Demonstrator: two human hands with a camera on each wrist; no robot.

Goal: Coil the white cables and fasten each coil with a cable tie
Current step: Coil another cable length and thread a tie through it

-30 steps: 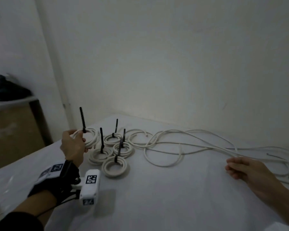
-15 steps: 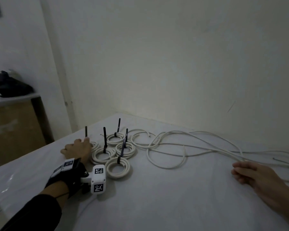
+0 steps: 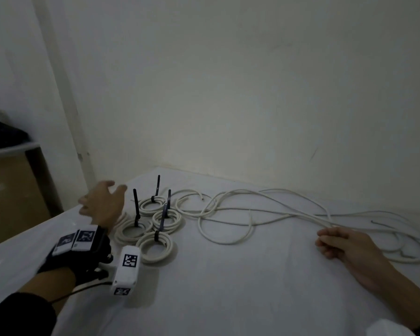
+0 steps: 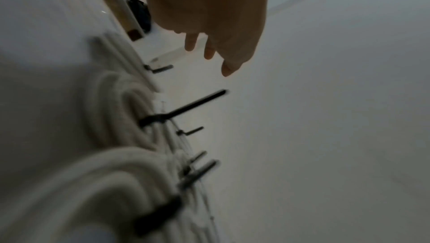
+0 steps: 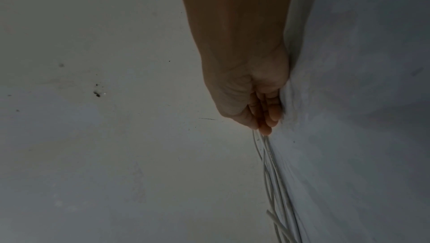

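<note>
Having just set a fifth tied coil (image 3: 121,218) down among the others, the left hand (image 3: 102,204) is lifting away empty, fingers spread, while the right hand (image 3: 342,243) is resting loosely curled beside the loose white cables (image 3: 264,209) on the desk (image 3: 228,287).

- A table (image 3: 228,287) covered in white cloth carries everything; its far edge meets the wall.
- Tied coils (image 3: 155,247) of white cable lie clustered at far left (each with a black cable tie (image 3: 136,207) sticking upward).
- Loose white cables (image 3: 264,209) sprawl from the coils to the right edge.
- The right hand (image 3: 342,243) rests on the cloth at right.
</note>
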